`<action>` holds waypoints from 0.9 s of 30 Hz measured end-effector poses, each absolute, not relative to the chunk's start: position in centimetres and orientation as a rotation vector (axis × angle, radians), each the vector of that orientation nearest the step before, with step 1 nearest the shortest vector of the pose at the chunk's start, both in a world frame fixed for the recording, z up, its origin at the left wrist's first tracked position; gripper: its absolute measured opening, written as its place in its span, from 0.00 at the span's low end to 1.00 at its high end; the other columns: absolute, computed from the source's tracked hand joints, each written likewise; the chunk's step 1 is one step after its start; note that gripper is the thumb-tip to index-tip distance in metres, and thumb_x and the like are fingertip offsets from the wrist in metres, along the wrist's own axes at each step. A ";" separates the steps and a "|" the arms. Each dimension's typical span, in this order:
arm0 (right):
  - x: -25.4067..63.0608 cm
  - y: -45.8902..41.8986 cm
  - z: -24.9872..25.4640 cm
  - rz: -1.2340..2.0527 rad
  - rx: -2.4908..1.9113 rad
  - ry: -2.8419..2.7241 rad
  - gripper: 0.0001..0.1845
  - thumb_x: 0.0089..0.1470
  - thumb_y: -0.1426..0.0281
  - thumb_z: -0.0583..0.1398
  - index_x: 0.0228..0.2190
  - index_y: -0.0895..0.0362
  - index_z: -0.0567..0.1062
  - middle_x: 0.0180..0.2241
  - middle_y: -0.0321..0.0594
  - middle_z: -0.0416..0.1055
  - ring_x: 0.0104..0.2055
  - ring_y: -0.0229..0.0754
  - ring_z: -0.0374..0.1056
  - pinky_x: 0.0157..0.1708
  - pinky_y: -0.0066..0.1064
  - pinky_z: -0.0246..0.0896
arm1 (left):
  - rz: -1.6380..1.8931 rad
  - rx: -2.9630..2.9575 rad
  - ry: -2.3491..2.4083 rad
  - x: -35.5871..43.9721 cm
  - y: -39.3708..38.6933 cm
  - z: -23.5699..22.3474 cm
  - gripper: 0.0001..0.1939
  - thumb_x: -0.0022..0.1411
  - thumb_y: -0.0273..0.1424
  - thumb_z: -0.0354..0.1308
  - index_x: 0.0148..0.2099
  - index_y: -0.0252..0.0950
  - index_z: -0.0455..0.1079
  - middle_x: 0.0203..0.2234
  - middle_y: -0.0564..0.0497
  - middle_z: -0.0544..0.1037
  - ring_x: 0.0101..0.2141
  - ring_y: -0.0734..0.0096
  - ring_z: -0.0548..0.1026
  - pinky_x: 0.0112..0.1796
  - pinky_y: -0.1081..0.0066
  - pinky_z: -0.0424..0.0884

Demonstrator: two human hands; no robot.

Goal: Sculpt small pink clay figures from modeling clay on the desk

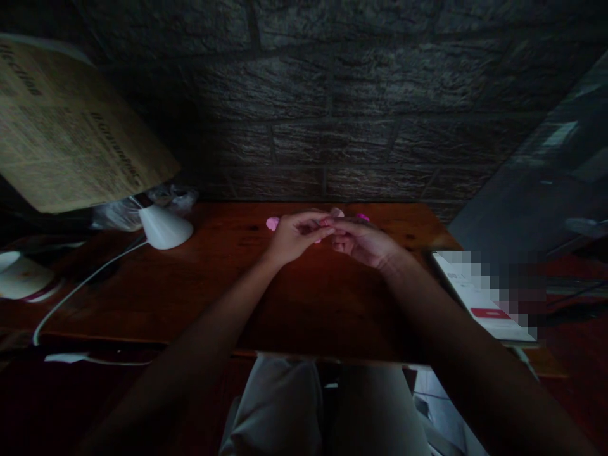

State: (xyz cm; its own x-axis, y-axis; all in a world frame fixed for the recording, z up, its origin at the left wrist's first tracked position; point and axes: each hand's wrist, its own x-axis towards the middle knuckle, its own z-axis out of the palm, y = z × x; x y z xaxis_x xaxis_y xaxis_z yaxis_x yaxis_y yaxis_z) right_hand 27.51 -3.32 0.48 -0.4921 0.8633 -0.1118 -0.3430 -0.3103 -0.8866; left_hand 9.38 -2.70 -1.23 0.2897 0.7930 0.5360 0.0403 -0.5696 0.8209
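Observation:
My left hand [295,235] and my right hand [361,241] meet over the middle of a dark wooden table [199,285]. Both have their fingers curled and pinched together on a small pink object [325,223] held between them. Pink bits show at the left [272,222] and right [363,217] of the hands; whether these are parts of the same thing I cannot tell. The light is dim, so its shape is unclear.
A white lamp base [164,227] with a white cable [80,285] stands at the left under a printed shade [66,133]. A white dish [21,277] sits far left. A white paper [484,297] lies at the right. A brick wall [332,95] backs the table.

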 end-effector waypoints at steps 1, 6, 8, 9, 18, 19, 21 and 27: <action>27.5 -3.3 0.5 1.895 -0.753 -1.087 0.12 0.45 0.69 0.74 0.30 0.54 0.77 0.27 0.33 0.76 0.27 0.33 0.69 0.25 0.25 0.61 | 1.335 1.844 0.746 9.4 -2.7 -1.3 0.14 0.58 0.35 0.71 0.46 0.36 0.81 0.35 0.48 0.86 0.31 0.71 0.81 0.34 0.71 0.79; 27.4 -3.4 0.6 1.901 -0.711 -1.062 0.16 0.44 0.66 0.76 0.28 0.53 0.74 0.25 0.31 0.74 0.26 0.33 0.67 0.26 0.25 0.62 | 1.337 1.842 0.749 9.2 -2.5 -1.3 0.13 0.59 0.34 0.70 0.46 0.37 0.81 0.35 0.48 0.86 0.32 0.70 0.82 0.33 0.71 0.79; 27.4 -3.4 0.5 1.888 -0.727 -1.057 0.15 0.43 0.67 0.76 0.28 0.53 0.75 0.25 0.31 0.74 0.27 0.33 0.68 0.26 0.25 0.62 | 1.338 1.845 0.768 9.1 -2.5 -1.4 0.13 0.59 0.34 0.70 0.47 0.38 0.81 0.33 0.48 0.85 0.30 0.70 0.81 0.32 0.71 0.78; 27.3 -3.4 0.5 1.879 -0.731 -1.067 0.15 0.43 0.68 0.75 0.29 0.53 0.75 0.25 0.31 0.74 0.27 0.33 0.68 0.25 0.25 0.62 | 1.339 1.848 0.772 9.1 -2.5 -1.4 0.13 0.59 0.33 0.70 0.47 0.38 0.81 0.32 0.49 0.85 0.30 0.71 0.81 0.32 0.71 0.78; 27.1 -3.4 0.5 1.864 -0.717 -1.010 0.22 0.40 0.61 0.78 0.26 0.53 0.72 0.21 0.26 0.66 0.24 0.32 0.66 0.26 0.25 0.65 | 1.407 1.812 0.804 9.1 -2.6 -1.1 0.11 0.61 0.36 0.68 0.44 0.36 0.80 0.28 0.50 0.84 0.26 0.72 0.81 0.31 0.71 0.79; 27.1 -3.4 0.6 1.867 -0.720 -1.003 0.22 0.40 0.61 0.78 0.25 0.53 0.71 0.21 0.27 0.67 0.24 0.32 0.66 0.25 0.25 0.64 | 1.424 1.817 0.799 9.1 -2.6 -1.0 0.11 0.61 0.36 0.69 0.44 0.36 0.80 0.29 0.50 0.84 0.26 0.72 0.80 0.31 0.71 0.79; 27.2 -3.4 0.7 1.866 -0.721 -1.026 0.22 0.40 0.62 0.78 0.25 0.54 0.71 0.22 0.28 0.68 0.25 0.32 0.67 0.24 0.24 0.63 | 1.441 1.826 0.785 9.1 -2.6 -1.0 0.11 0.61 0.37 0.69 0.43 0.36 0.81 0.30 0.50 0.84 0.25 0.73 0.80 0.31 0.71 0.79; 27.4 -3.2 0.6 1.845 -0.704 -1.062 0.19 0.44 0.65 0.76 0.25 0.54 0.71 0.22 0.27 0.67 0.23 0.30 0.63 0.23 0.24 0.63 | 1.375 1.787 0.802 9.1 -2.7 -1.3 0.13 0.62 0.37 0.68 0.47 0.38 0.81 0.30 0.50 0.85 0.27 0.71 0.81 0.33 0.69 0.81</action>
State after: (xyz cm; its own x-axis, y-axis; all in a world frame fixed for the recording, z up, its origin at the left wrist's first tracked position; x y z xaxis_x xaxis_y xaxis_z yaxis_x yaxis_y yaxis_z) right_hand 27.45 -3.23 0.62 -0.4623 0.8854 -0.0481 -0.4032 -0.2583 -0.8779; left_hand 9.12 -2.73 -1.26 0.2336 0.8247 0.5151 0.0426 -0.5379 0.8419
